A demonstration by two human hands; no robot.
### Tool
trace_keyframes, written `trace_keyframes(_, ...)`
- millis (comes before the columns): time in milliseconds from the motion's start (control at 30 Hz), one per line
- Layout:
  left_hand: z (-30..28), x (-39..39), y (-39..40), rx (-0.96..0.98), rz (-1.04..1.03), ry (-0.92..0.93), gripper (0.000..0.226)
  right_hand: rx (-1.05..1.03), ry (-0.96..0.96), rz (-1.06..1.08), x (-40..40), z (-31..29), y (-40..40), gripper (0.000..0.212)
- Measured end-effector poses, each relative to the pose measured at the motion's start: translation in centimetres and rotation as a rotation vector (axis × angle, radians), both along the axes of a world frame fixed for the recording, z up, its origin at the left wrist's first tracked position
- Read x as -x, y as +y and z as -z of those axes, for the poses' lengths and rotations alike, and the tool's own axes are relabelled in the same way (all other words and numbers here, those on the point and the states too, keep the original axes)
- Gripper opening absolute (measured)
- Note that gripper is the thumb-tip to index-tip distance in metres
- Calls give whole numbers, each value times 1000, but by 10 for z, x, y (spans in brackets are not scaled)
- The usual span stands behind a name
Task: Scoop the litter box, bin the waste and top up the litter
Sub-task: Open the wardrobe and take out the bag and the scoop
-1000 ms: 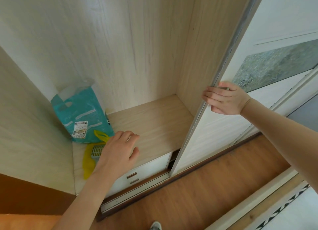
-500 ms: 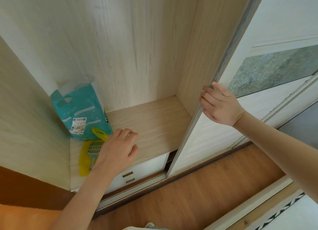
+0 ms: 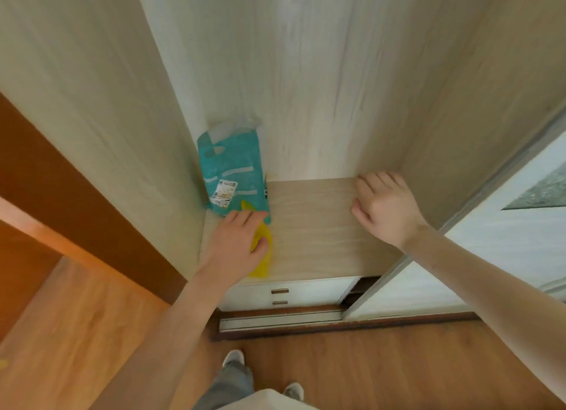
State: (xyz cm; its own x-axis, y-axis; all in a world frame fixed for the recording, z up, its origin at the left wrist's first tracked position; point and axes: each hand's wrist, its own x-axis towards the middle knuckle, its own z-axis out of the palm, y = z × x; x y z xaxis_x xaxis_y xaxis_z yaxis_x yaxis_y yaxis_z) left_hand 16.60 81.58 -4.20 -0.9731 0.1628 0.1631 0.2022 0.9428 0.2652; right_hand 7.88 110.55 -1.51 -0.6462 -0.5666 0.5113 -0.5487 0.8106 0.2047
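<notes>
- Centre-left of frame, I see the teal litter bag (image 3: 232, 173) upright in the shelf corner.
- My left hand (image 3: 237, 244) has come down onto the yellow scoop (image 3: 262, 258), seemingly gripping it.
- My right hand (image 3: 384, 207), off the sliding door (image 3: 490, 241) now, fingers loosely spread.

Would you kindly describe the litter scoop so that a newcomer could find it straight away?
Look inside the open wardrobe, on the wooden shelf above the white drawers. In its left corner leans a teal litter bag; the scoop lies just before it, under the left hand. It is the only bright yellow thing there.
</notes>
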Motion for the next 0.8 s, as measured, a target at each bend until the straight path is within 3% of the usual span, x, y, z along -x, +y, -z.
trace_keyframes(367, 45, 18, -65, -127, -255, -155, 57, 353, -464, -76, 9, 87, -125, 41)
trace_keyframes(567, 120, 59, -84, -241, -336, -285, 56, 508, -732, 38, 20, 173, -175, 43)
trace_keyframes(800, 232, 118, -102, -433, -477, -484, 47, 733, -1158, 306, 58, 264, -212, 67)
